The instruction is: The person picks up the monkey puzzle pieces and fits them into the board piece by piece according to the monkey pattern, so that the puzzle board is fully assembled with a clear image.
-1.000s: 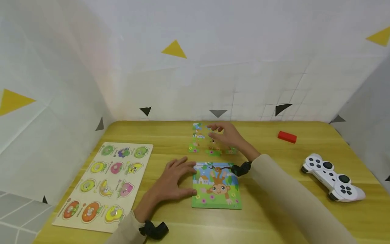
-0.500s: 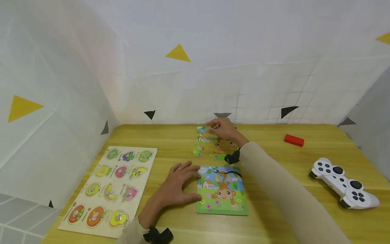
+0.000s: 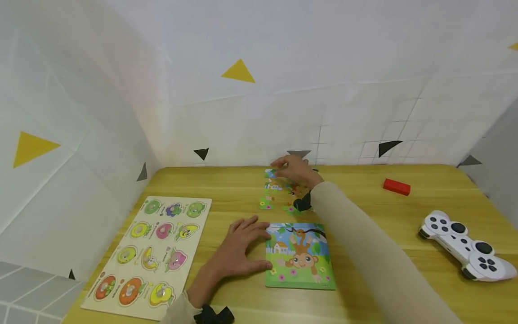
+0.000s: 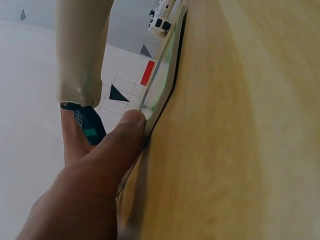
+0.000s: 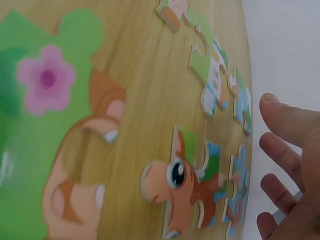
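Observation:
In the head view my right hand (image 3: 294,169) is over the back of a group of loose jigsaw pieces (image 3: 273,185), its fingers lightly bent. The right wrist view shows its thumb and fingers apart with nothing between them. Beyond the fingertips are pieces with a monkey's eye (image 5: 180,175), a house (image 5: 215,80) and a pink flower (image 5: 46,77). My left hand (image 3: 236,252) rests on the table, fingers spread, fingertips and thumb at the left edge of a square monkey picture board (image 3: 301,265). In the left wrist view the thumb (image 4: 131,120) lies against that board's edge.
A wooden fruit peg puzzle (image 3: 158,252) lies on the left of the wooden table (image 3: 234,301). Toward the right are a red block (image 3: 397,186) and a white game controller (image 3: 465,245). A white sheet wall (image 3: 259,117) rises behind the table's back edge.
My right hand has moved farther back over the loose pieces. The left hand stays at the picture board's edge, while the whole head view has shifted slightly.

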A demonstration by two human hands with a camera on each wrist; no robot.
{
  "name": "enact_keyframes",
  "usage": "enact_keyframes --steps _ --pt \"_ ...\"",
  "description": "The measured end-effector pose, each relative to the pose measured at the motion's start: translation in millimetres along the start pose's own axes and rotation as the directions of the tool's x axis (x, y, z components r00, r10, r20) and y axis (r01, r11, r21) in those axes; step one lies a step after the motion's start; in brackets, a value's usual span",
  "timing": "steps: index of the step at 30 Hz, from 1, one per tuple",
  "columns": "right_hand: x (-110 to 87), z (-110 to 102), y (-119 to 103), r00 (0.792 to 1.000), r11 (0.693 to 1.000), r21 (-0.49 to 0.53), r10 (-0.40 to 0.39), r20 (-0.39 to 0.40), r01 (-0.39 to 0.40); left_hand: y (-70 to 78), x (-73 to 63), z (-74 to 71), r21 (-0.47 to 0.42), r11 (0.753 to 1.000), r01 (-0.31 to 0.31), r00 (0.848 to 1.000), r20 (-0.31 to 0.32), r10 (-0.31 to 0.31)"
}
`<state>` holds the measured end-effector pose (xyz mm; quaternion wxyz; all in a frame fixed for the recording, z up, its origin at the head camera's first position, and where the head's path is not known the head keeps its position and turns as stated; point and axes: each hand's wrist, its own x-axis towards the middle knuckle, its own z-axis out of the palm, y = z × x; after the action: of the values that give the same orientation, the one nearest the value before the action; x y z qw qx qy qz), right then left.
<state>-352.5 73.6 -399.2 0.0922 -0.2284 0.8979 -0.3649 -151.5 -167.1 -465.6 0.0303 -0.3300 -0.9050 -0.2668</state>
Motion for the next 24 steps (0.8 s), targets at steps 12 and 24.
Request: enact_keyframes --steps 12,24 --pt "13.5 9.4 -1.1 0.997 0.997 -0.037 0.071 0.016 -0.070 3.2 -2.7 -1.7 0.014 1.000 0.000 1.000 0.004 0.000" --pt "13.6 11.5 0.9 0.998 0.986 -0.154 0.061 0.028 -0.056 5.8 -6.5 -2.8 0.030 1.000 -0.004 1.000 -0.003 0.004"
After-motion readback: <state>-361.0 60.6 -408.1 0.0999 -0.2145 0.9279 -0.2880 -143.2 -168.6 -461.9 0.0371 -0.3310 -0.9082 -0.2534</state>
